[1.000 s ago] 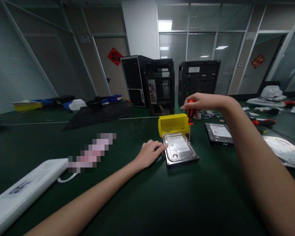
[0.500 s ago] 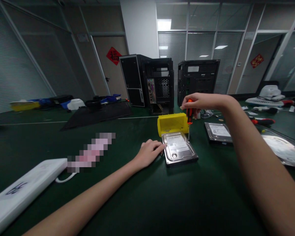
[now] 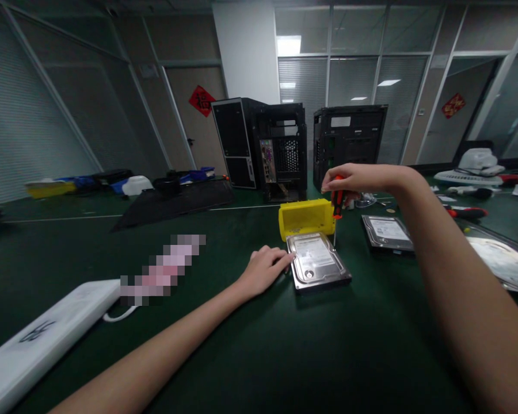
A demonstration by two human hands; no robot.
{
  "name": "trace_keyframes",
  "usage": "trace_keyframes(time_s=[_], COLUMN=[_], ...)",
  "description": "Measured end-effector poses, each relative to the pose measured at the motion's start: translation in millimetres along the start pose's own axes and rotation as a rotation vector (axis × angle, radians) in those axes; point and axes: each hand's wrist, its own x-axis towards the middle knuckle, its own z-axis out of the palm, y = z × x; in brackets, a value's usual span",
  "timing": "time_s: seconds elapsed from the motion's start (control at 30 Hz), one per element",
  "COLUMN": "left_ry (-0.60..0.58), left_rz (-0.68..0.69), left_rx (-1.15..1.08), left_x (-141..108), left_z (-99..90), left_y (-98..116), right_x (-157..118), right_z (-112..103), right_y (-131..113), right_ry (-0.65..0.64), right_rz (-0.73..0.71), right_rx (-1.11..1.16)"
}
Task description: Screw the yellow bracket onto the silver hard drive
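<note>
A silver hard drive with a white label lies flat on the green table in front of me. My left hand rests at its left edge, thumb on the rim and fingers curled, steadying it. Above the drive's right side, my right hand is closed round the handle of an orange-and-black screwdriver. The screwdriver stands nearly upright, its tip at the drive's right edge; the screw under it is too small to make out. Directly behind the drive is a yellow plastic bin, lying with its opening towards me.
Another hard drive lies to the right, partly behind my right forearm. Computer cases stand at the back. A white box is at the left front, a black mat behind it. Red-and-black-handled pliers lie far right.
The whole view has shifted slightly. Both hands keep their holds, and the screwdriver tip stays at the drive's right edge.
</note>
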Motion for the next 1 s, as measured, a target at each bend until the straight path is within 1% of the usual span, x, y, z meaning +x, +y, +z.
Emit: trace_keyframes(time_s=[0.1,0.33,0.7,0.83,0.93,1.0], left_ry=[-0.003,0.007,0.012,0.007,0.002,0.002], left_rz=[-0.003,-0.014,-0.005,-0.016,-0.017,-0.015], left_rx=[-0.002,-0.008,-0.015,-0.005,-0.009,-0.016], left_x=[-0.1,0.0,-1.0,-1.1,-0.8,-0.7], left_z=[-0.4,0.1,0.0,0.2,-0.3,-0.7], left_y=[0.6,1.7,1.4,1.9,1.9,1.7], right_x=[-1.5,-5.5,-18.3,-17.4,-11.5,-7.3], right_z=[0.7,2.5,3.7,4.7,3.9,3.5], right_y=[-3.4,-9.3,-22.6,-20.5,-14.0,-9.9], right_ry=[-0.012,0.009,-0.133,-0.127,-0.088,-0.050], right_rz=[-0.001,-0.021,-0.032,-0.026,-0.068,-0.063], right_rx=[0.008,-0.018,0.108,0.145,0.092,0.042])
